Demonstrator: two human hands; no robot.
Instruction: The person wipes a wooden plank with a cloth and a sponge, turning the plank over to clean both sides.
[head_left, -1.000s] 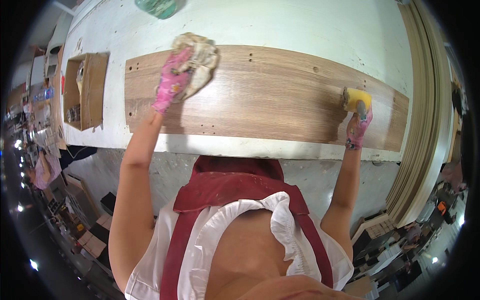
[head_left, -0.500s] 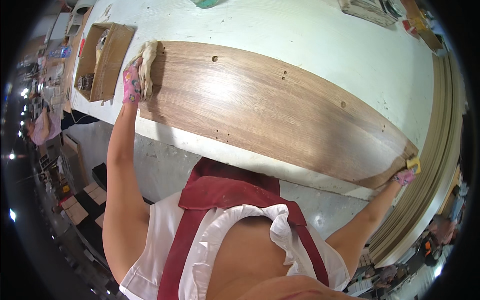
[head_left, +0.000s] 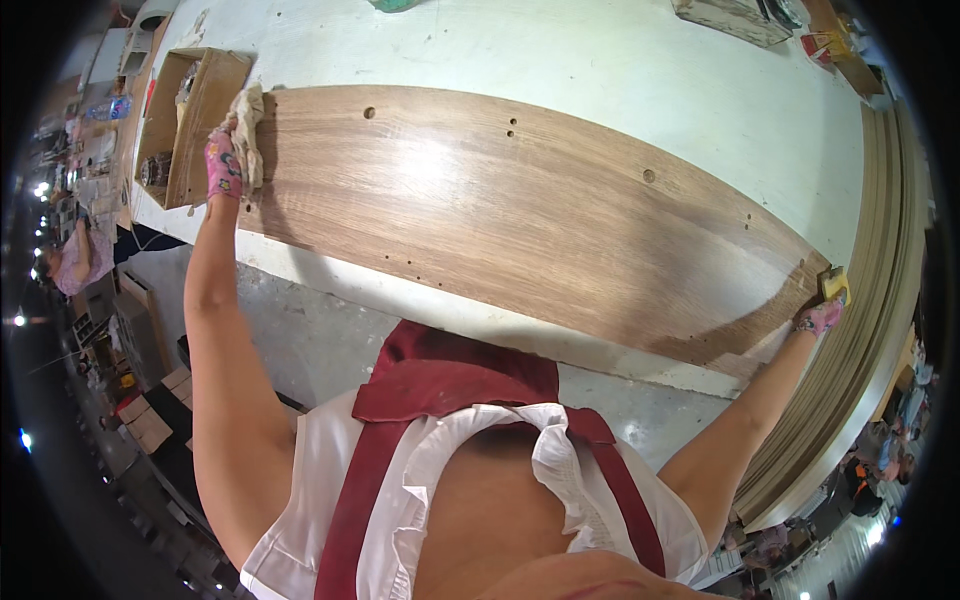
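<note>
A long wood-grain panel [head_left: 480, 215] with a curved far edge and several drilled holes lies flat on a white worktable [head_left: 560, 60]. At its left end, my left hand [head_left: 223, 165], in a pink flowered glove, is closed on a bunched cream cloth [head_left: 249, 140] pressed against the panel's edge. My right hand [head_left: 822, 315], also gloved in pink, reaches the narrow right end. Its fingers are closed around a small yellow block [head_left: 835, 284] at the panel's edge; the block's exact kind is too small to make out.
Just left of the cloth stands an open cardboard box [head_left: 205, 130] with items inside. Long stacked boards [head_left: 860, 290] run along the table's right side. A worn block-like object [head_left: 735, 20] sits at the far right, and a green item [head_left: 392, 4] at the far edge.
The panel has slid leftward, and my left hand with the cloth has moved left toward the box. My right hand with the yellow block has shifted farther along the panel's right end.
</note>
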